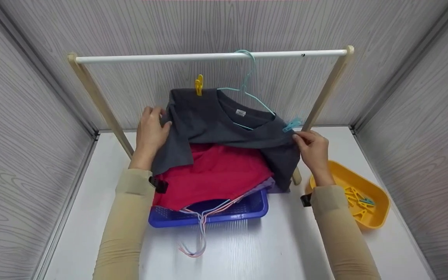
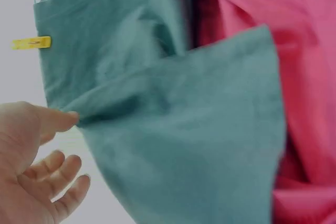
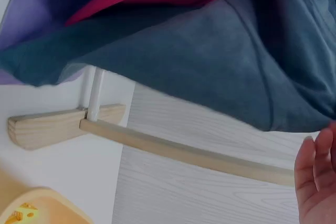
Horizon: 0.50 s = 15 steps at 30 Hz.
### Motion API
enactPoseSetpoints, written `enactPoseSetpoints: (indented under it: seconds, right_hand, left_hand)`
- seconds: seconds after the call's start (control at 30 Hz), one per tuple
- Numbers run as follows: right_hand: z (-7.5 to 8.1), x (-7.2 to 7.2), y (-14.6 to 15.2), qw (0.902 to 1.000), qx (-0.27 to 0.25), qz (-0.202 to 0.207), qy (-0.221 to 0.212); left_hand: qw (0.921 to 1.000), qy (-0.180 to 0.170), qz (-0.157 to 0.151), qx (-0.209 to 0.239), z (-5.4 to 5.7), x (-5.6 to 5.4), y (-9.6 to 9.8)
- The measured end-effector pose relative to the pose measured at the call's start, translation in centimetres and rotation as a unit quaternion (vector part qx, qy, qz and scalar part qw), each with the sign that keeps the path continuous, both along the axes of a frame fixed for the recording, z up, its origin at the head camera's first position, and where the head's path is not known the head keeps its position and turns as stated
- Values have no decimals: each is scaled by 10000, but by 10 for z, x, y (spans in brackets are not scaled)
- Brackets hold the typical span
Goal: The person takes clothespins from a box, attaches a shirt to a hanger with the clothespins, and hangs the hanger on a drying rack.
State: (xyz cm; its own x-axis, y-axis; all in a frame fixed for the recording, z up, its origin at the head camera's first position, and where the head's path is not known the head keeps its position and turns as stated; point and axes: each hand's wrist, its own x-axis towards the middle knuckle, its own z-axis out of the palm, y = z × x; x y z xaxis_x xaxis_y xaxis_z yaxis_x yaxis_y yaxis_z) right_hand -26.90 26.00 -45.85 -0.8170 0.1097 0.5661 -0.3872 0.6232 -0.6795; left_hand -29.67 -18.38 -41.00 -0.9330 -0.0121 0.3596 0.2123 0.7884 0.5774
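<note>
A dark grey shirt (image 1: pixel 204 116) hangs on a light blue wire hanger (image 1: pixel 262 103), hooked over the white rail. A yellow clothespin (image 1: pixel 198 86) grips its left shoulder and a blue clothespin (image 1: pixel 293 125) its right one. My left hand (image 1: pixel 152 134) pinches the cloth at the left shoulder's outer edge between thumb and forefinger, the other fingers loosely bent. In the left wrist view, that sleeve (image 2: pixel 194 145) drops below the pinch. Just below the blue clothespin, my right hand (image 1: pixel 314 153) pinches the right shoulder; its fingertips are partly cut off in the right wrist view.
Behind the shirt's lower part, a red garment (image 1: pixel 216 179) and purple cloth lie over a blue basket (image 1: pixel 263 206). Several wire hangers (image 1: pixel 202 221) jut from its front. A yellow bin (image 1: pixel 382 194) with clothespins stands right. The rack has a white rail (image 1: pixel 150 58) and wooden legs (image 1: pixel 99 97).
</note>
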Motion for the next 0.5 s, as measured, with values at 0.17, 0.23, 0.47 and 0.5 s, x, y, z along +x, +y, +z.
enactPoseSetpoints:
  seconds: [0.17,0.23,0.47,0.5]
  right_hand:
    - [-1,0,-5,9983,-92,279,-498]
    - [-2,0,-7,9970,-175,369,-653]
    - [-6,-2,-11,9933,-142,539,-1009]
    - [-6,-1,-11,9924,-120,599,-1069]
  left_hand:
    - [9806,-1319,-1059,-987,-13,9,-11]
    - [9670,-1768,-1152,-1428,-18,11,-15]
    - [9520,-2201,-457,-2080,-32,7,-33]
    - [9516,-2227,-407,-2078,-33,6,-36]
